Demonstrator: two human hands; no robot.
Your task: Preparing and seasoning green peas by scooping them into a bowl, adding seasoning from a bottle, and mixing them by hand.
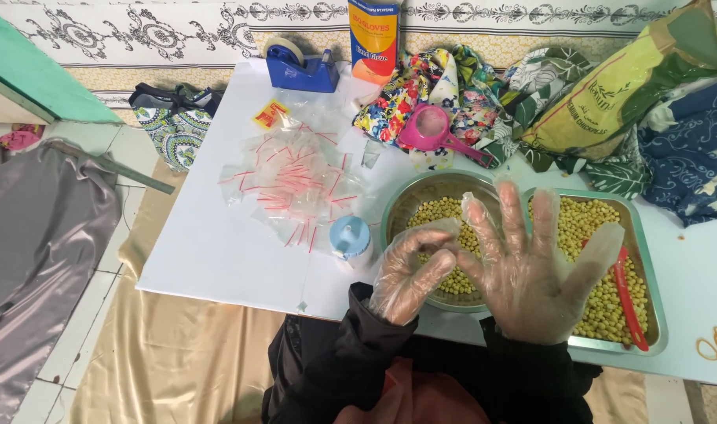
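White tabletop (217, 251) underlies everything. Nearest, the left hand (409, 275) pinches the thin clear plastic glove (531, 283) at the spread right hand (523, 271); flimsy and slippery, it seems best gripped at the cuff. Beyond sit the round steel bowl (406, 206) and tray (649, 267) of yellow chickpeas.

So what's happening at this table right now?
A person in dark sleeves is fitting thin clear plastic gloves: the left hand pinches the glove at the right hand, whose fingers are spread. Below them sit a round metal bowl and a rectangular tray of yellow chickpeas. Small zip bags lie on the white board.
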